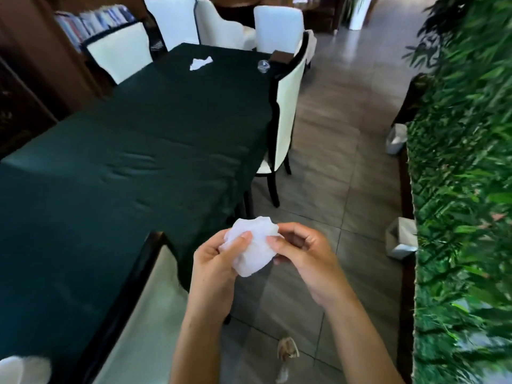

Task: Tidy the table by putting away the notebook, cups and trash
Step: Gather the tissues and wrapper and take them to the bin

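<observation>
Both my hands hold a crumpled white tissue [253,248] over the tiled floor, just off the near right corner of the table. My left hand [214,261] grips its left side with thumb on top. My right hand [302,254] pinches its right edge. The long table [133,151] wears a dark green cloth. At its far end lie another white scrap of tissue [201,62] and a clear plastic cup [263,66] near the right edge. A dark notebook-like thing [281,56] sits at the far right corner.
White chairs with black frames flank the table, one at the right side [285,117] and one close below me [138,314]. Two white bins [397,138] [400,241] stand along the green plant wall [465,189]. A bookshelf [91,22] is far left.
</observation>
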`<state>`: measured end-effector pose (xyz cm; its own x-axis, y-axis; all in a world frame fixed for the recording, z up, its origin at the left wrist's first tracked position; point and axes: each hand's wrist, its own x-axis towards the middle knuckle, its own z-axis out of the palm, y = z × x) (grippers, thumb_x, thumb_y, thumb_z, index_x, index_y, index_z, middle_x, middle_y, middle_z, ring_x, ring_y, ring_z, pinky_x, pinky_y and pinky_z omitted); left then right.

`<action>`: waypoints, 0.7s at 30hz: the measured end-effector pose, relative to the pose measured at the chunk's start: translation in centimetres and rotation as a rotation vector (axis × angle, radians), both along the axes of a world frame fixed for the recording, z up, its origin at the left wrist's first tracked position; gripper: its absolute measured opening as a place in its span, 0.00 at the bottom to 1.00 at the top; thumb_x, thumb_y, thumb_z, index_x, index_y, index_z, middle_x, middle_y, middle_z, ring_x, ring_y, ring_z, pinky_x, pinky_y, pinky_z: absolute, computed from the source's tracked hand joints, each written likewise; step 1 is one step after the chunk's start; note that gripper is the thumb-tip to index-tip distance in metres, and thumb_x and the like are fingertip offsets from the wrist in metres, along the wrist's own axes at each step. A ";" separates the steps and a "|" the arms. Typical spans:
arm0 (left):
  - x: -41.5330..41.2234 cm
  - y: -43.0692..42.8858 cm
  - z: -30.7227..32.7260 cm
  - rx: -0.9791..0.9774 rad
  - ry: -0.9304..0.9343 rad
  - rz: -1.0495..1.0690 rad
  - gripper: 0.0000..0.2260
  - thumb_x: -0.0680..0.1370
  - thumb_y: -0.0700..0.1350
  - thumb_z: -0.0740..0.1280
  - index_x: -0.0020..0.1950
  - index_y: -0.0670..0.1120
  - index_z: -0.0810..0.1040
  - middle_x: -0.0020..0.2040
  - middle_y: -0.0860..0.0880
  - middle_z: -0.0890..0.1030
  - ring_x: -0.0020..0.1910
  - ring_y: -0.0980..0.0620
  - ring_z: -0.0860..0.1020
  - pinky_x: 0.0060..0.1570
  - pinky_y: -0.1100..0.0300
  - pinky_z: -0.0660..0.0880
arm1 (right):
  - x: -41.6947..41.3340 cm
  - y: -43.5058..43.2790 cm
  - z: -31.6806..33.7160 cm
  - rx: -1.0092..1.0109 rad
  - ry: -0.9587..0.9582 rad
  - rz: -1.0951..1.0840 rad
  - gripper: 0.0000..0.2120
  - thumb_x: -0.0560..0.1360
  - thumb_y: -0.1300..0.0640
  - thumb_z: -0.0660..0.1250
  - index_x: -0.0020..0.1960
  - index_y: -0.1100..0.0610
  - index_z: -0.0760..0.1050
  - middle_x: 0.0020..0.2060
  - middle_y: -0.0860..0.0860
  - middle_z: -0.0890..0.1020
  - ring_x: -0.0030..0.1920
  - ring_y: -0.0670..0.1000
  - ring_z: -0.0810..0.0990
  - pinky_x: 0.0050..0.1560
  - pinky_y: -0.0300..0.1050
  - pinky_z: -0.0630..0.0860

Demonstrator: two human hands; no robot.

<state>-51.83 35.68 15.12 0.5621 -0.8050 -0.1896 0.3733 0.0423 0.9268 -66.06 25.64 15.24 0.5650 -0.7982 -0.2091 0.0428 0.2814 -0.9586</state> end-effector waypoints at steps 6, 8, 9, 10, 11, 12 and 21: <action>-2.5 -8.2 0.0 0.020 0.020 -0.047 0.10 0.78 0.43 0.71 0.53 0.38 0.87 0.50 0.38 0.88 0.48 0.43 0.87 0.45 0.56 0.83 | -2.9 -7.1 0.3 0.029 -0.033 -0.042 0.08 0.77 0.63 0.75 0.46 0.51 0.88 0.42 0.49 0.89 0.40 0.46 0.85 0.40 0.39 0.82; -3.0 -10.5 0.1 0.016 0.008 -0.081 0.11 0.79 0.43 0.70 0.54 0.37 0.87 0.50 0.38 0.88 0.48 0.43 0.87 0.44 0.57 0.83 | -3.4 -9.0 0.4 0.038 -0.040 -0.067 0.08 0.77 0.63 0.75 0.46 0.50 0.88 0.42 0.49 0.90 0.41 0.46 0.85 0.40 0.39 0.82; -3.2 -11.7 0.1 0.016 0.003 -0.094 0.10 0.79 0.42 0.70 0.54 0.38 0.87 0.49 0.39 0.89 0.47 0.44 0.88 0.44 0.58 0.83 | -3.7 -10.0 0.4 0.042 -0.045 -0.082 0.08 0.76 0.62 0.75 0.46 0.50 0.88 0.43 0.50 0.90 0.42 0.46 0.86 0.40 0.38 0.82; -3.4 -12.9 0.1 0.022 -0.001 -0.102 0.09 0.79 0.43 0.70 0.52 0.39 0.88 0.48 0.40 0.89 0.46 0.45 0.88 0.43 0.59 0.82 | -4.0 -11.0 0.4 0.049 -0.052 -0.097 0.06 0.75 0.60 0.75 0.46 0.50 0.88 0.43 0.50 0.90 0.42 0.46 0.86 0.40 0.38 0.82; -3.6 -14.2 0.1 0.030 -0.005 -0.111 0.09 0.79 0.43 0.71 0.51 0.39 0.88 0.48 0.40 0.89 0.46 0.46 0.88 0.42 0.59 0.82 | -4.2 -12.0 0.5 0.058 -0.058 -0.115 0.05 0.74 0.59 0.76 0.46 0.49 0.88 0.43 0.49 0.90 0.42 0.46 0.86 0.40 0.37 0.81; -3.7 -15.3 0.2 0.038 -0.009 -0.122 0.09 0.78 0.43 0.71 0.52 0.39 0.87 0.49 0.40 0.89 0.46 0.46 0.87 0.43 0.59 0.83 | -4.4 -12.9 0.6 0.059 -0.061 -0.134 0.05 0.73 0.58 0.76 0.45 0.49 0.88 0.43 0.49 0.90 0.42 0.45 0.86 0.39 0.36 0.81; -4.9 -28.3 -0.4 0.058 0.100 -0.266 0.14 0.82 0.43 0.71 0.59 0.33 0.83 0.60 0.28 0.83 0.58 0.31 0.83 0.62 0.36 0.78 | -6.3 -23.8 0.1 0.049 -0.079 -0.316 0.09 0.75 0.65 0.76 0.44 0.52 0.88 0.41 0.50 0.90 0.40 0.46 0.88 0.38 0.38 0.83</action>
<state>-56.76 7.36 14.68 0.3085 -0.9080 -0.2836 0.4540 -0.1214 0.8827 -72.39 1.85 15.34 0.3071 -0.9266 -0.2171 0.2095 0.2884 -0.9343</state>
